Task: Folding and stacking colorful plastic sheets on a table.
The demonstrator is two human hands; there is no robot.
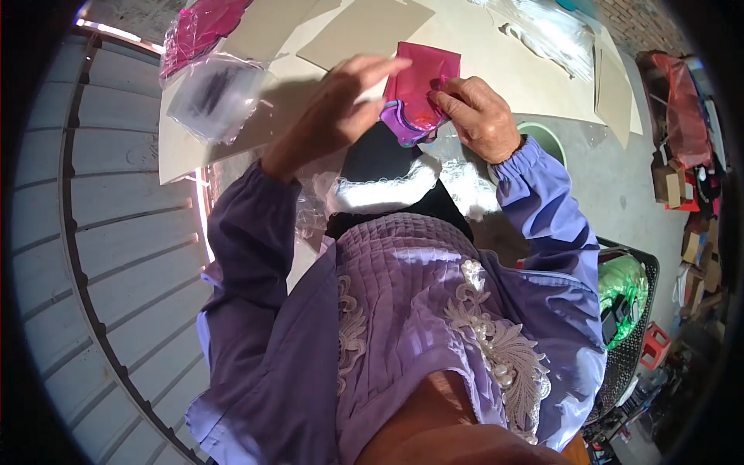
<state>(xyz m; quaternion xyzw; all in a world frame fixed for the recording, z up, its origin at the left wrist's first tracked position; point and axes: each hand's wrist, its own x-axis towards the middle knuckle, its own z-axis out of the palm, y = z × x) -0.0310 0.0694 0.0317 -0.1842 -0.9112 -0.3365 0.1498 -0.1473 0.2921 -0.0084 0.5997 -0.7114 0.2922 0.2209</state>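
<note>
A magenta pouch-like piece (422,77) with a purple-edged lower part (403,124) is held above my lap, in front of a pale table (232,132). My left hand (341,101) touches its left side with fingers spread over it. My right hand (480,116) pinches its right edge. Both purple sleeves rise from below.
On the table lie cardboard sheets (364,31), a clear plastic bag (213,93) and a pink bag (198,27). A green bowl rim (546,136) shows by my right wrist. A black basket with green material (624,291) stands at the right. Grey corrugated wall (116,256) fills the left.
</note>
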